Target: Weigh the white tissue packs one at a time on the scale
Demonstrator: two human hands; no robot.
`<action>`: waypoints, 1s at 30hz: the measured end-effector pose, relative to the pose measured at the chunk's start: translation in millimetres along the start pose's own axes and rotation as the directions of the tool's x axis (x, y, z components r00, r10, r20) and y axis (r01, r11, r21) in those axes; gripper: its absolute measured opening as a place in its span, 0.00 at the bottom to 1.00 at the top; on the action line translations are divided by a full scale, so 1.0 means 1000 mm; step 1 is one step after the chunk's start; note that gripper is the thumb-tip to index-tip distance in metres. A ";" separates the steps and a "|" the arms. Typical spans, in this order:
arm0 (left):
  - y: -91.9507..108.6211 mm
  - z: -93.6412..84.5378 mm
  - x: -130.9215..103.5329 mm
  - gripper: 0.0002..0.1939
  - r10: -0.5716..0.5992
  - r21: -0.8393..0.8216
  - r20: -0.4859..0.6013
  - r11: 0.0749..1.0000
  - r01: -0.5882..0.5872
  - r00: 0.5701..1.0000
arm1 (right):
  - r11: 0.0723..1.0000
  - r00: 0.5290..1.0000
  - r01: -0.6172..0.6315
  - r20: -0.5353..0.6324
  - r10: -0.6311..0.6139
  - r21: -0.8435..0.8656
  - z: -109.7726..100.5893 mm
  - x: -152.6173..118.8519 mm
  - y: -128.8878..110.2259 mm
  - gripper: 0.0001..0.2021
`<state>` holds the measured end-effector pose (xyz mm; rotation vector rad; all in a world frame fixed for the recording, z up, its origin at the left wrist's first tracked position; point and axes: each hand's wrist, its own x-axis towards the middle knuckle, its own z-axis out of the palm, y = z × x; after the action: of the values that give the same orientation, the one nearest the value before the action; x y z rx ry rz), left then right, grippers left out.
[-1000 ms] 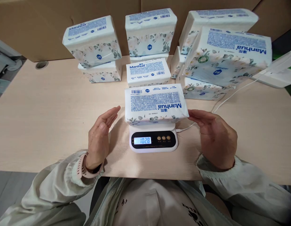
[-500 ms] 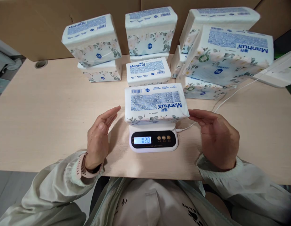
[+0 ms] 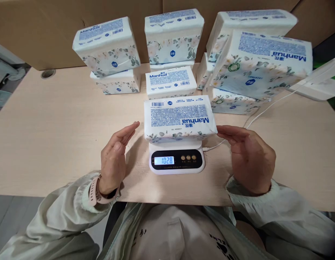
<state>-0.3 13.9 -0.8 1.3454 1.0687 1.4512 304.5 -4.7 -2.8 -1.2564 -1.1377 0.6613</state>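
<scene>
A white, flower-printed tissue pack (image 3: 179, 117) with blue print rests on a white digital scale (image 3: 176, 169), its lettering upside down to me. The lit display reads 102.8. My left hand (image 3: 114, 155) is held to the left of the pack, fingers stretched out, with a gap between them and it. On the other side, my right hand (image 3: 250, 159) is open with fingers extended; their tips come very close to the pack's lower right corner, and I cannot tell whether they touch. Neither hand holds anything.
Behind the scale stand stacked tissue packs on the left (image 3: 107, 47), in the middle (image 3: 172, 39) and on the right (image 3: 259, 68). A white cable (image 3: 270, 104) runs from the scale towards a white device (image 3: 316, 85) at right. Cardboard (image 3: 56, 32) backs the table (image 3: 61, 144).
Almost nothing differs. The view has shifted very slightly; both hands stay at the pack's sides and the display still reads 102.8.
</scene>
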 end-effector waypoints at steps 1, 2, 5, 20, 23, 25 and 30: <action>0.001 0.001 0.000 0.20 0.001 -0.001 0.005 1.000 -0.001 1.000 | 1.000 1.000 0.007 0.000 -0.007 0.016 0.000 0.000 0.001 0.18; 0.001 0.001 -0.001 0.21 0.001 -0.002 0.010 1.000 -0.001 1.000 | 0.999 1.000 0.009 0.003 -0.009 0.033 0.000 0.000 0.001 0.17; 0.003 0.003 -0.001 0.21 -0.011 -0.012 0.045 1.000 0.011 0.999 | 0.995 0.999 -0.024 0.037 0.020 0.095 0.001 0.000 0.003 0.16; 0.013 0.005 0.005 0.25 0.086 -0.059 0.047 0.995 -0.083 0.995 | 0.999 0.841 -0.010 0.541 -0.014 0.041 0.019 0.001 -0.026 0.31; 0.016 -0.008 0.021 0.19 0.181 0.017 -0.166 0.983 -0.181 0.969 | 0.996 0.737 0.025 0.672 -0.077 0.087 0.052 0.013 -0.043 0.36; 0.013 -0.022 0.033 0.16 0.250 0.097 -0.238 0.968 -0.233 0.939 | 0.992 0.660 0.062 0.742 -0.122 0.107 0.081 0.025 -0.047 0.37; -0.008 -0.063 0.060 0.22 0.342 0.280 -0.195 0.918 -0.282 0.919 | 0.986 0.531 0.141 0.833 -0.155 0.093 0.160 0.060 -0.037 0.35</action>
<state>-65.1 71.8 3.5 1.6044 1.2649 1.8012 171.7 101.8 36.8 -0.7686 -2.0106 1.2098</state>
